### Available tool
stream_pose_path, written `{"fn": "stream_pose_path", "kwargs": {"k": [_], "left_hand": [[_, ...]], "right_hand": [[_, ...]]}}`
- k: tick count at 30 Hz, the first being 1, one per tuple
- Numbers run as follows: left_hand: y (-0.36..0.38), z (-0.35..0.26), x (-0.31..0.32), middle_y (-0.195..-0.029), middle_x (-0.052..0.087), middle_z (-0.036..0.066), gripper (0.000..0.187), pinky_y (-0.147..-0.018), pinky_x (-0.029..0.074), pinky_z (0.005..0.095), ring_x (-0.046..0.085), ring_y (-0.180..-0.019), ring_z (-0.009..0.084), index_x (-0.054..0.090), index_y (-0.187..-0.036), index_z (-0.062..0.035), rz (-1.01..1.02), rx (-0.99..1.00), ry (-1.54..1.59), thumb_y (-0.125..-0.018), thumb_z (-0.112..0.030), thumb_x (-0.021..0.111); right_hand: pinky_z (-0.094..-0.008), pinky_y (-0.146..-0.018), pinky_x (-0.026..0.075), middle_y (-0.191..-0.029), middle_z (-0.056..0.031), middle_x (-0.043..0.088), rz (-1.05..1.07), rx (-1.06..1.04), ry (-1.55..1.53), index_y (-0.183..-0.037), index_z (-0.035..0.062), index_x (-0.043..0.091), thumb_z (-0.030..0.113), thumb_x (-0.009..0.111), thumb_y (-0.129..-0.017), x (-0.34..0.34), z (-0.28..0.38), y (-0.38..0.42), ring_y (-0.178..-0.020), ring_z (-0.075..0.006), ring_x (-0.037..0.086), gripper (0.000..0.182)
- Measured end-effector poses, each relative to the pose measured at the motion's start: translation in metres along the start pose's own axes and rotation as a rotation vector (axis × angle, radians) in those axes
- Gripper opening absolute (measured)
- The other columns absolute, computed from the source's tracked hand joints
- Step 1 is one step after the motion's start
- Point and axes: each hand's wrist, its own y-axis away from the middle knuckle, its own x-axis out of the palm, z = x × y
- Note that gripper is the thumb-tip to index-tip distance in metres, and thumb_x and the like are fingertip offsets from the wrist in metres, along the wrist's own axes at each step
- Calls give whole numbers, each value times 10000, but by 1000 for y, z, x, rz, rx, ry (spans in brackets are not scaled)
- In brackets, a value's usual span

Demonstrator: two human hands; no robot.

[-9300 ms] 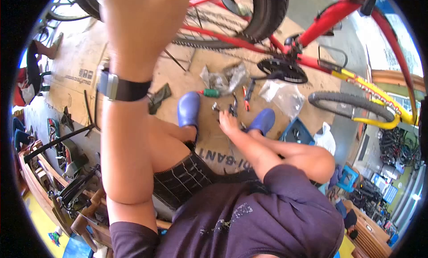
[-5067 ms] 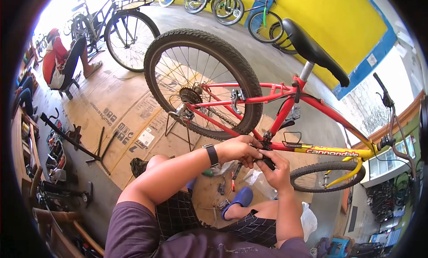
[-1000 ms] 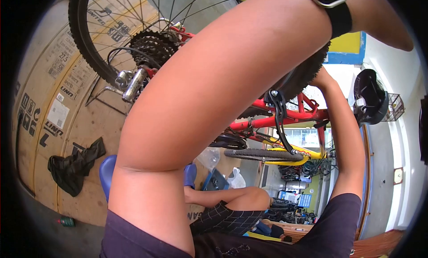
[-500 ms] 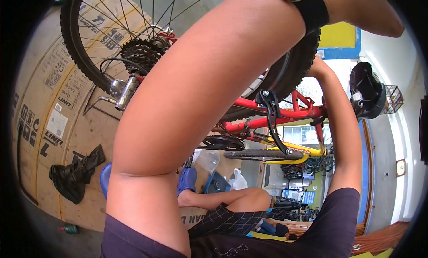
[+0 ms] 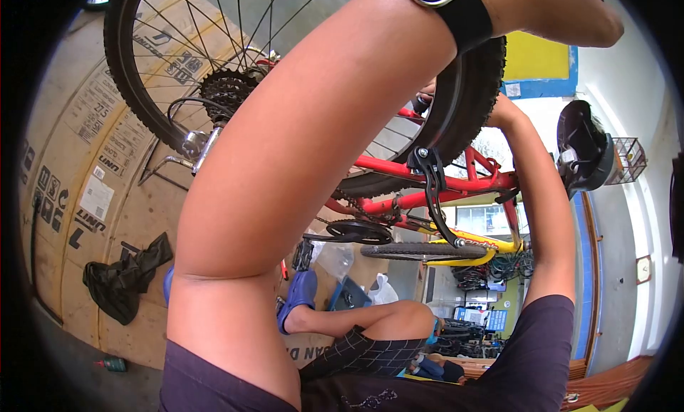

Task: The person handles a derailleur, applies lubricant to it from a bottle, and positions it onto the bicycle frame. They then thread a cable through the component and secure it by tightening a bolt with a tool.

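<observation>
My left hand (image 5: pixel 552 14) is at the top right, beyond a black wrist strap, above the knobby tyre (image 5: pixel 476 91) of a bicycle wheel; its fingers cannot be made out. My left forearm covers much of the red bicycle frame (image 5: pixel 399 198). My right hand (image 5: pixel 501 111) reaches behind the tyre from the right, mostly hidden by it. A bit of skin beside a small dark part shows between tyre and forearm. The rear cassette (image 5: pixel 226 93) is left of my forearm, and a black brake arm (image 5: pixel 430 184) is on the frame.
Flattened cardboard (image 5: pixel 100 177) covers the floor at left, with a dark cloth (image 5: pixel 128 277) on it. A person's leg (image 5: pixel 356 319) in a blue clog (image 5: pixel 301 294) is below, near a blue tray (image 5: pixel 349 295). A yellow bicycle (image 5: pixel 491 244) stands behind; a black helmet-like object (image 5: pixel 586 145) is at right.
My left forearm and hand have shifted slightly left. More of the wheel's inside, with a small dark part, shows beside the forearm. The blue clog and a pedal are more visible.
</observation>
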Motion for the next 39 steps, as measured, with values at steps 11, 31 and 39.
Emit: {"fn": "stream_pose_path", "kwargs": {"k": [11, 31, 39], "left_hand": [[4, 7, 15, -716, 654, 298, 331, -746, 567, 435, 680, -706, 423, 707, -776, 81, -100, 61, -81, -815, -228, 595], [-17, -62, -10, -709, 690, 202, 323, -677, 558, 345, 690, -662, 285, 727, -833, 66, 629, -532, -274, -821, -237, 615], [-9, -28, -17, -714, 711, 116, 379, -537, 515, 251, 662, -599, 112, 702, -1031, 79, 757, -382, -66, -904, -278, 711]], "right_hand": [[-418, -939, 513, -1159, -220, 698, 7, 72, 78, -1123, 12, 699, 150, 777, -754, -26, 63, 12, -1069, -351, 654, 402], [-394, -835, 530, -1008, -200, 723, 67, 46, 131, -1106, 24, 694, 171, 738, -802, -26, 22, 7, -916, -293, 661, 340], [-328, -701, 540, -904, -80, 714, 104, 25, -48, -1044, 41, 724, 266, 742, -804, -22, 4, 21, -794, -161, 660, 330]]}}
